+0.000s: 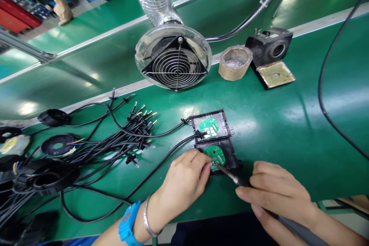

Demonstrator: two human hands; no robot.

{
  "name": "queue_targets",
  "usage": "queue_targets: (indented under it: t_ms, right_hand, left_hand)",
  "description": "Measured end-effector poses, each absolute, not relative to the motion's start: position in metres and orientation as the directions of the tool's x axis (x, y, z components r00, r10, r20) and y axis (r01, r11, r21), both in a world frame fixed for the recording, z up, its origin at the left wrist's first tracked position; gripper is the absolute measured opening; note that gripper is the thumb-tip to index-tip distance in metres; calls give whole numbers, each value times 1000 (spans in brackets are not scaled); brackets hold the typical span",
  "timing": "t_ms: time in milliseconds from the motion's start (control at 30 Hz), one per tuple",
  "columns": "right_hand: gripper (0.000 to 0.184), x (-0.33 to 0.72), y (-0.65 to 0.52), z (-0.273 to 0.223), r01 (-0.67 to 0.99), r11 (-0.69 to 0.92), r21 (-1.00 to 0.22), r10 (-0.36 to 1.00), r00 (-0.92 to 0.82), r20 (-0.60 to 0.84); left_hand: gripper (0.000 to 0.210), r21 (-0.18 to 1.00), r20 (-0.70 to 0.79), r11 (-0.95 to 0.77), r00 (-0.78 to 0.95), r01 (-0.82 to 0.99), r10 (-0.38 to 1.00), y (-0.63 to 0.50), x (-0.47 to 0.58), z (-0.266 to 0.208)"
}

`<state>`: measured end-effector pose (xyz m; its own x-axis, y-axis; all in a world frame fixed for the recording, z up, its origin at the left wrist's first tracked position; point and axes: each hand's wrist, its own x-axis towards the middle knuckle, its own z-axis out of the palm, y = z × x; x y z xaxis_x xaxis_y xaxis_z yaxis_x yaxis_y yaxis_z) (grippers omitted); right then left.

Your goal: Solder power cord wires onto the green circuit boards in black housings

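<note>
My right hand [276,194] is wrapped round a soldering iron [230,175]. The iron's tip meets the lower green circuit board [215,155], close to my left fingertips. My left hand [187,175] is closed in a pinch at that board's left edge; what it pinches is hidden by the fingers. The board lies in a black plastic tray [229,152]. Just above it, a second green circuit board [206,125] sits in another black tray [223,117]. A black cable [170,152] runs to this upper board, with its wire ends over it.
Several black cables [115,146] with stripped ends and round black housings [59,144] crowd the left side. A fume extractor fan [176,70] stands behind the trays. Further right are a round tub [235,63] and an iron stand [269,48] with a sponge [276,73]. Another person's hand [63,12] shows far left.
</note>
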<state>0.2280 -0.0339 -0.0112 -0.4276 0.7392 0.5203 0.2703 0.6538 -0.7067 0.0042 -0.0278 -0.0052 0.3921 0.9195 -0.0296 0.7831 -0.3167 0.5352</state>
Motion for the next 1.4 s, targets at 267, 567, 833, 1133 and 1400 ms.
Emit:
queue_targets:
  t_ms: [267,567,833,1133,1400]
  right_hand:
    - [32,237,-32,-4,253,570,-781,793,-419,443]
    - [31,235,-28,-7,223,642,-733,735,-449,508]
    - [30,218,-22,-26,407,674,-617,731,-493,472]
    - [37,209,-28,-35,466,673,-574,739,-448,503]
    - [36,206,-30,-40,469,658,-588,752,-435,494]
  left_hand:
    - [9,533,-17,-326,395,781,918,-28,4,-3]
    - [7,530,-24,-326,397,783,917,-27,5,-2]
    - [11,486,-60,-339,417,806,907,-26,6,4]
    - [12,368,-72,-423,479,828,875,-22,9,11]
    - [9,430,-227,-338,463,837,857,-10,8,18]
